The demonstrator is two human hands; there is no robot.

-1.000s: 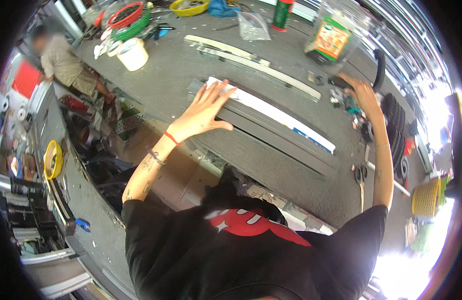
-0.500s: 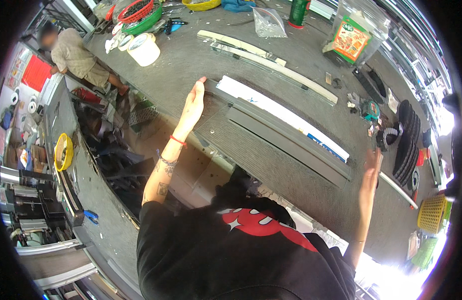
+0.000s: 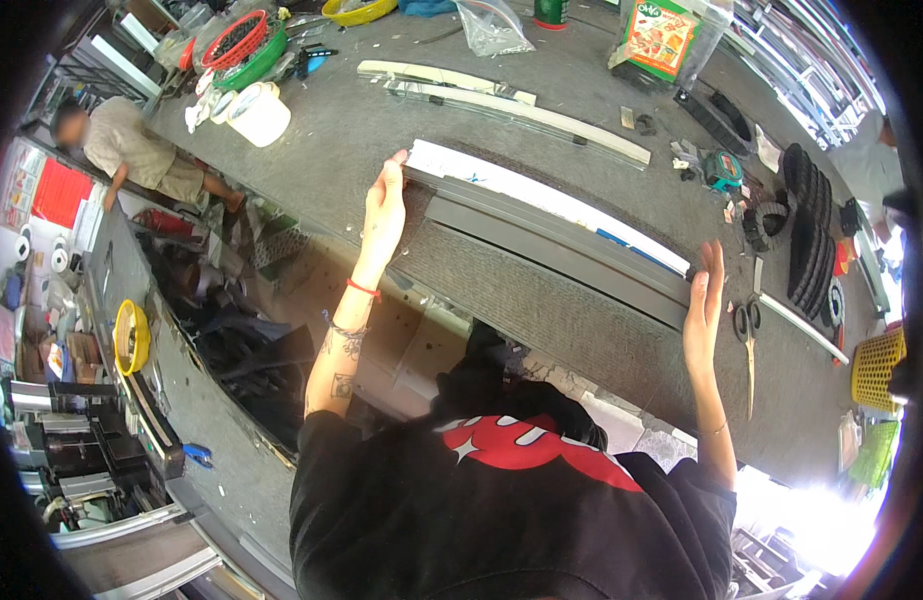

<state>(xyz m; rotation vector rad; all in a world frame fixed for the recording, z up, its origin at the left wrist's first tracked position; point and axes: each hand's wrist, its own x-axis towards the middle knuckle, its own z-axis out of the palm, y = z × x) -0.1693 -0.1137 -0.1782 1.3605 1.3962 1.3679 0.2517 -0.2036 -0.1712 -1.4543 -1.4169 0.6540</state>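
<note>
A bundle of long dark grey profile bars point(image 3: 551, 252) lies side by side on the grey worktop in front of me. A white-topped strip point(image 3: 541, 198) with a blue printed patch near its right end runs along the bundle's far side. At the left end, my left hand point(image 3: 385, 215) rests against the bar ends, its fingers stretched out. My right hand point(image 3: 703, 315) stands upright at the other end with straight fingers, its palm side against the bars. Just right of that hand lie scissors point(image 3: 749, 340) with black handles.
Two pale strips point(image 3: 521, 115) lie beyond the bars. At right are a teal tape measure point(image 3: 722, 170), black ribbed coils point(image 3: 809, 230), a white rod point(image 3: 803, 328) and a yellow basket point(image 3: 876, 370). White tape rolls point(image 3: 258, 113) stand far left. Another person point(image 3: 131, 140) is beyond the table's left side.
My right hand has come left onto the bar ends, uncovering the scissors. The grey bar that stuck out at the left now sits about level with the white strip. The view has shifted slightly.
</note>
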